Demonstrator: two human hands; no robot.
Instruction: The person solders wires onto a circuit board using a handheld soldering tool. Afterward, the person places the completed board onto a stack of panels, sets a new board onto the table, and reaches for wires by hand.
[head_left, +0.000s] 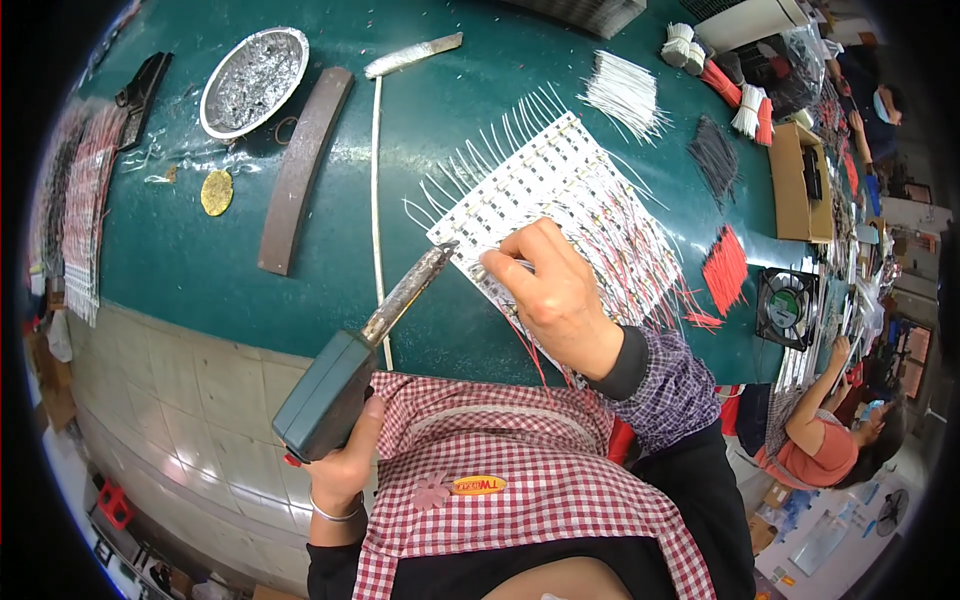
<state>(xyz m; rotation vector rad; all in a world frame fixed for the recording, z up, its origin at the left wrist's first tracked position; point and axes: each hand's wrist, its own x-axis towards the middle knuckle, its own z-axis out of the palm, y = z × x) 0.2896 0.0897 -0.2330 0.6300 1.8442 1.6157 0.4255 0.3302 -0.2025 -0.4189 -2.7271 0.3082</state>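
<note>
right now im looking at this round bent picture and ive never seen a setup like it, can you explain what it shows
There's no robot: these are a person's two bare hands, seen by a fisheye camera worn on their head, looking down, so straight edges bend. The left hand holds a gun-shaped tool, apparently a soldering iron, aimed toward a white board bristling with thin wires. The right hand is over that board; whether its grip holds anything, I can't tell. On the green table are white wires, black wires, red wires and a metal bowl of silvery scraps.
</note>
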